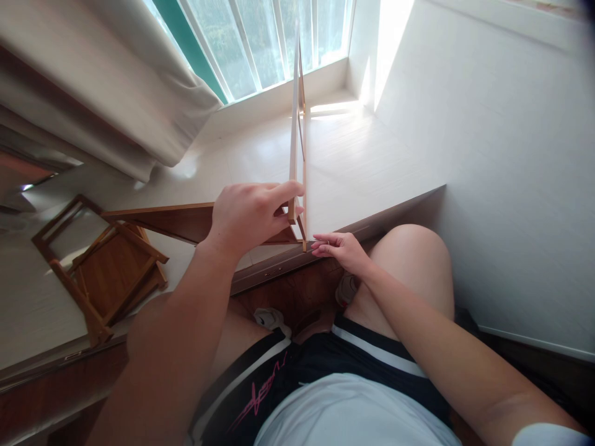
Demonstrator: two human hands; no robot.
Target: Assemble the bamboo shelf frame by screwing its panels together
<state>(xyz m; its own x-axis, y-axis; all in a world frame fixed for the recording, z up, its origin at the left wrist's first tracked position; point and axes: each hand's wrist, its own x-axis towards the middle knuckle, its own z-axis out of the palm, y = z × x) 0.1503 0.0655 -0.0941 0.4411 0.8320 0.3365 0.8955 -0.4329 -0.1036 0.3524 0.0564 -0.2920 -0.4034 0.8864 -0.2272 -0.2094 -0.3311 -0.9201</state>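
Note:
My left hand (248, 214) is closed around the near end of a thin wooden frame (297, 124), seen edge-on and standing upright on the pale window platform (353, 161). Its fingers wrap the frame's lower part. My right hand (341, 248) rests just to the right of the frame's foot, at the platform's front edge, with its fingers held together and stretched out, touching the surface beside the frame. A dark wooden triangular piece (181, 220) lies flat behind my left hand.
A folded wooden stand or small table (102, 266) lies on the platform at left. A cream curtain (106, 87) hangs at upper left before the window (274, 37). A white wall (502, 161) rises on the right. My knees sit below the platform's wooden edge (395, 214).

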